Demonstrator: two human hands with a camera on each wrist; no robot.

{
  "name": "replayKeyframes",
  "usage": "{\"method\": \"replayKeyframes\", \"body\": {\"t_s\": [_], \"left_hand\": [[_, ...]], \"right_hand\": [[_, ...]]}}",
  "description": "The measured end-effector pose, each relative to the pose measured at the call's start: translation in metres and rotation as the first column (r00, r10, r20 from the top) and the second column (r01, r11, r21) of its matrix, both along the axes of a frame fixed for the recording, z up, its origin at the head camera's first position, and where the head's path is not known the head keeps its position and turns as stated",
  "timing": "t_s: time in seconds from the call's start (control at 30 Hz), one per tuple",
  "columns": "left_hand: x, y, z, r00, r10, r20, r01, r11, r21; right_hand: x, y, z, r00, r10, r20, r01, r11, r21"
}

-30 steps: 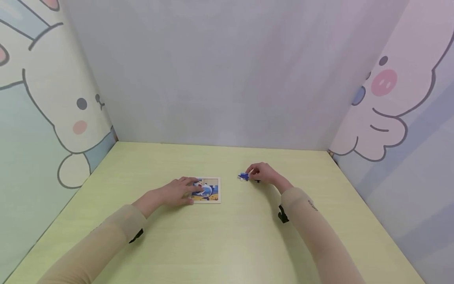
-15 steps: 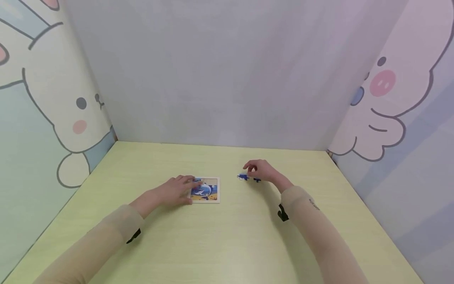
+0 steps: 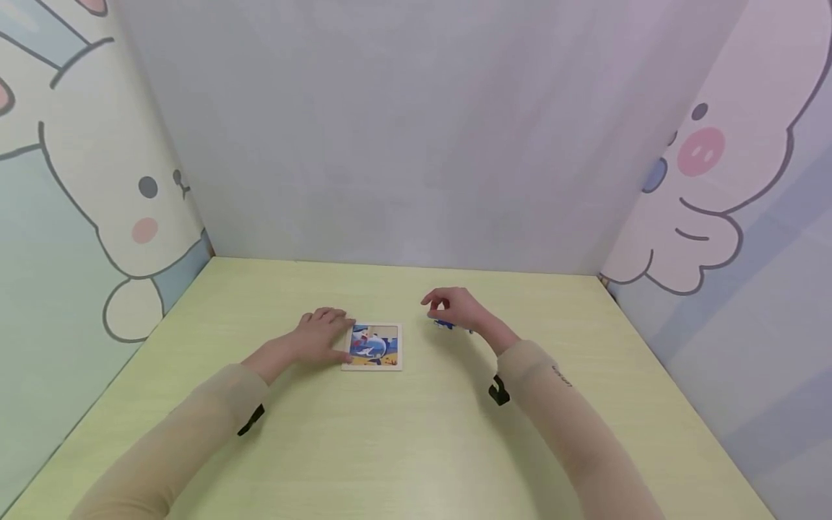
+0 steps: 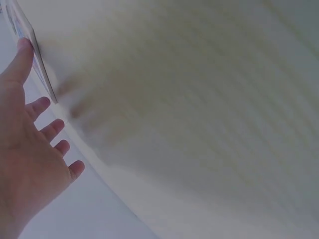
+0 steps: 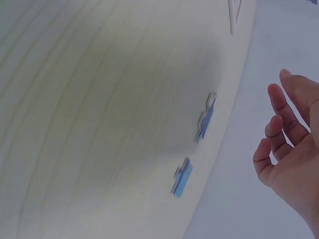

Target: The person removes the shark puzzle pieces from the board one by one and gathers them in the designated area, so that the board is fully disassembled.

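A small picture puzzle (image 3: pixel 373 347) in a pale square frame lies on the table, showing a blue and white dolphin, with a bare tan patch at its upper right. My left hand (image 3: pixel 316 337) is spread at its left side; in the left wrist view its thumb (image 4: pixel 23 59) rests on the frame edge. To the right my right hand (image 3: pixel 456 308) hovers, fingers bent, thumb and forefinger apart, with nothing visible between them. Beneath it lie two blue puzzle pieces, one a longer piece (image 5: pixel 206 119), the other a shorter piece (image 5: pixel 182 178); the hand partly hides them in the head view.
The pale yellow-green table (image 3: pixel 403 440) ends at a grey back wall (image 3: pixel 403 144). Cartoon-printed walls stand left and right. Dark straps (image 3: pixel 499 391) show below the sleeves.
My right hand has risen off the pieces and moved left, towards the puzzle. My left hand has drawn back from over the picture to the frame's left edge. The pieces stay put.
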State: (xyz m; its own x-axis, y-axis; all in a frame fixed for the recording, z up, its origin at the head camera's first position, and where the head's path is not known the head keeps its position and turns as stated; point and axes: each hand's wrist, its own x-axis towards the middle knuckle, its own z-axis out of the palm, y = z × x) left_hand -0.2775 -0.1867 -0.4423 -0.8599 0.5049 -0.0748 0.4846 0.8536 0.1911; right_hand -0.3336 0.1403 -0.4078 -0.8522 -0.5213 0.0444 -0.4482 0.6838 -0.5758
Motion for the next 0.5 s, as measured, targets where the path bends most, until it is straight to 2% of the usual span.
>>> {"method": "replayKeyframes", "body": {"t_s": [0.3, 0.5], "left_hand": [[-0.005, 0.000, 0.003, 0.995, 0.047, 0.087, -0.057, 0.992, 0.113], [-0.007, 0.002, 0.004, 0.993, 0.071, 0.092, -0.085, 0.985, 0.149]], "right_hand": [[0.007, -0.033, -0.004, 0.999, 0.028, -0.033, -0.029, 1.000, -0.007], [0.008, -0.056, -0.008, 0.997, 0.064, -0.039, -0.064, 0.998, -0.013]]}}
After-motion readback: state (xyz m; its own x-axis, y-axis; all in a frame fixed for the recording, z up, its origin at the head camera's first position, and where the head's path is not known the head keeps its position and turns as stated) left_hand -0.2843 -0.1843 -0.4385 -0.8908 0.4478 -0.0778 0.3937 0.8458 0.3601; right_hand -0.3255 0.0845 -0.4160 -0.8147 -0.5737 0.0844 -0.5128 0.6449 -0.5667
